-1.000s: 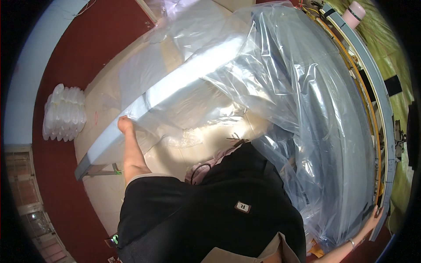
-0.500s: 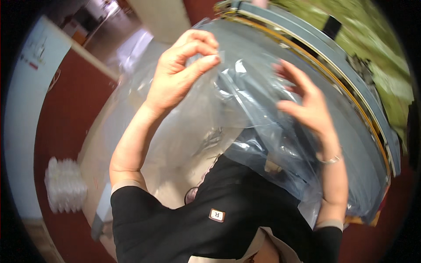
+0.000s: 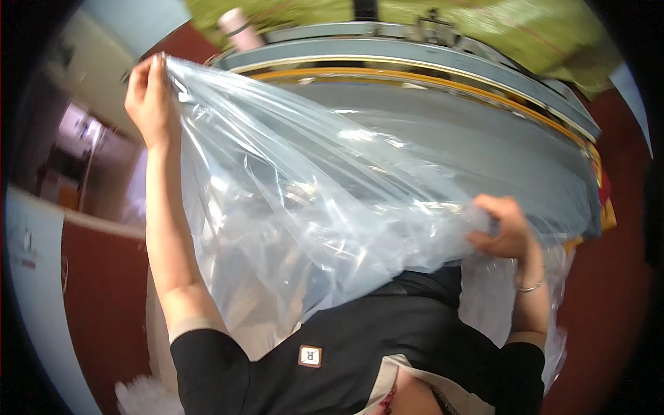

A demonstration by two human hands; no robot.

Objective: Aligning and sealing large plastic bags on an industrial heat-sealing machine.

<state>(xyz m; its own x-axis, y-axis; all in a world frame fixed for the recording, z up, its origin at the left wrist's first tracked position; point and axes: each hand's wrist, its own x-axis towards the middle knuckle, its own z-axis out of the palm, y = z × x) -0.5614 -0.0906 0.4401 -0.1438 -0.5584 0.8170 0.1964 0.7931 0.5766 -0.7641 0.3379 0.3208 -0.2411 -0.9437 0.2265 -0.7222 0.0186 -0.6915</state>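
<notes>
A wide sheet of clear plastic film (image 3: 297, 200) hangs in front of the person's body, its folds fanning out from the raised left hand (image 3: 153, 104), which pinches a corner between thumb and fingers. The right hand (image 3: 508, 232), blurred and lower, curls at the bunched side of the film; whether it is closed tightly on it, I cannot tell. A bracelet (image 3: 531, 286) circles that wrist. The black shirt (image 3: 401, 346) bears a small white square patch (image 3: 310, 355) with a brown border and a single dark character. Beyond the film lies a smooth grey surface (image 3: 443, 128), edged by an orange strip (image 3: 415, 79) and a curving blue-grey rail (image 3: 387, 50). Behind stand a pink cylinder (image 3: 241, 29) with a dark band and yellow-green sheeting (image 3: 498, 24). Marks on the pale left wall (image 3: 33, 304) are too small to read.
</notes>
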